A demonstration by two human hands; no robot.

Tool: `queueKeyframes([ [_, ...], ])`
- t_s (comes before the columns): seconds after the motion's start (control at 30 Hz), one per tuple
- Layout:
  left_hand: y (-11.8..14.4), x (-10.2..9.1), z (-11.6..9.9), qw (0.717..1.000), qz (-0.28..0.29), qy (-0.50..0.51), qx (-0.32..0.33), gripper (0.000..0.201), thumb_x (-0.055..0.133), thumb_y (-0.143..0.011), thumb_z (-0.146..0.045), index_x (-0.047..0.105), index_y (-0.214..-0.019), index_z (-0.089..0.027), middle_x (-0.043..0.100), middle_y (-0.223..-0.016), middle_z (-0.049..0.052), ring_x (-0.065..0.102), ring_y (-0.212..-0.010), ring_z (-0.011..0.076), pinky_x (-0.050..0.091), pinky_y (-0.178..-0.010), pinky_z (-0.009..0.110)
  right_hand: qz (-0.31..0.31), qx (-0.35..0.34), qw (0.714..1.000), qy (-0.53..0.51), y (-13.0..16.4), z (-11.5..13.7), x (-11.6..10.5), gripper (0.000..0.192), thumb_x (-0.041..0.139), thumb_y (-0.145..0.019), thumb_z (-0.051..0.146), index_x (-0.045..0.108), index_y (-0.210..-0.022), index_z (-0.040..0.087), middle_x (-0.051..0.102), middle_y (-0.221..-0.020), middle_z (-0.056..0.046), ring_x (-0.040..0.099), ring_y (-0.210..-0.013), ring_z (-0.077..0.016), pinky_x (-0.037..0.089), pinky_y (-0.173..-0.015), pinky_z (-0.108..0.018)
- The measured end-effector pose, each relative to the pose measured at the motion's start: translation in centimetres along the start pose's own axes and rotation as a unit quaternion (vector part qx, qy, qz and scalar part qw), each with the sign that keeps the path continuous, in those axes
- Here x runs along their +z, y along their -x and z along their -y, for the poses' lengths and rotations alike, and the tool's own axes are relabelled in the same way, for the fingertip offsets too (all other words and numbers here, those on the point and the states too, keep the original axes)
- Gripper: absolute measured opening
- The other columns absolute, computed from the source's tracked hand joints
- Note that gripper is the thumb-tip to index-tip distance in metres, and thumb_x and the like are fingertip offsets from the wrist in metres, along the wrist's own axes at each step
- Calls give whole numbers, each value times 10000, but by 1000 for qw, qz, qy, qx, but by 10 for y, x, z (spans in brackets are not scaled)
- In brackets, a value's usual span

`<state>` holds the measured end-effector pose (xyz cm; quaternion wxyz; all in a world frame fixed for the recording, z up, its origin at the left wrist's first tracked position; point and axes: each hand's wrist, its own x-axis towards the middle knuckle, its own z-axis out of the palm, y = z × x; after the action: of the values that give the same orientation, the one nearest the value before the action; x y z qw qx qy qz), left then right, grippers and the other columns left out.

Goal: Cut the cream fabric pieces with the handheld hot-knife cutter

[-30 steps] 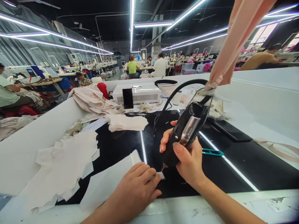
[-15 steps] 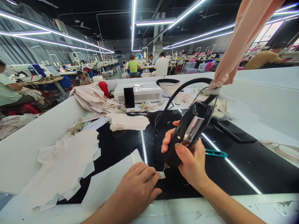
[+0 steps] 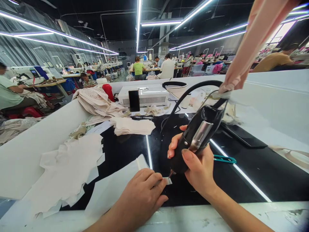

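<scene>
My right hand is wrapped round a black handheld tool with a shiny metal lever on its side. The tool is tilted, and its narrow metal tip points down at the end of a white strip. A black cable leaves its top, where a pink fabric band is tied. My left hand lies palm down over a white sheet, its fingers pressing near the strip and its thumb apart. The hand hides part of the sheet, so I cannot tell whether strip and sheet are joined. Both lie on a glossy black surface.
White cut pieces spread at left; a cream stack lies farther back. Beyond stand a phone and a white vented box. A teal cutter lies right of my hand. Other people sit at machines beyond the table walls.
The strip's end shows slightly more folds at the tool's tip. Otherwise both hands and the tool keep nearly the same place, with a small shift of the view.
</scene>
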<state>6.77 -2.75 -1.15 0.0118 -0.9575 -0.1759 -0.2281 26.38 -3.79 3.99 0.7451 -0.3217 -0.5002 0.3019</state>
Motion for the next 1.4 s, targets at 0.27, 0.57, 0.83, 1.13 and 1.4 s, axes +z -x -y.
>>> queueKeyframes([
  [0.27,0,1,1,1000,1,6,-2,293,638,-1105,-379,653,-1300,-162,732,-1147,57,675,-1018,256,594,-879,384,-15,1,1000,-1,-3,0,-5,431,802,-949,430,599,-1302,290,694,-875,23,653,-650,-163,549,-619,-312],
  [0.57,0,0,1,1000,-6,10,0,283,571,-1136,-363,648,-1320,-163,733,-1160,58,671,-1019,250,594,-883,386,-3,-2,1000,0,-1,-3,-1,391,801,-960,423,603,-1275,301,700,-891,28,666,-647,-150,563,-622,-299],
  [0.83,0,-1,2,1000,1,12,-4,269,565,-1136,-341,649,-1315,-159,731,-1174,63,671,-1034,251,586,-904,385,-17,13,1000,-7,0,5,-3,391,809,-951,425,616,-1269,302,700,-871,31,657,-644,-145,559,-612,-285],
  [1.13,0,0,2,1000,-10,21,-1,280,540,-1140,-347,643,-1325,-163,736,-1161,66,674,-1019,263,601,-900,409,-9,11,1000,-6,9,5,-4,370,786,-967,381,611,-1283,303,698,-889,24,665,-652,-144,573,-622,-287],
  [1.4,2,-3,5,995,-85,29,30,275,433,-1169,-248,680,-1247,-157,760,-1155,57,701,-1051,225,599,-993,381,-19,3,1000,12,10,7,-7,380,792,-956,383,614,-1281,302,708,-876,30,652,-648,-140,559,-602,-270],
])
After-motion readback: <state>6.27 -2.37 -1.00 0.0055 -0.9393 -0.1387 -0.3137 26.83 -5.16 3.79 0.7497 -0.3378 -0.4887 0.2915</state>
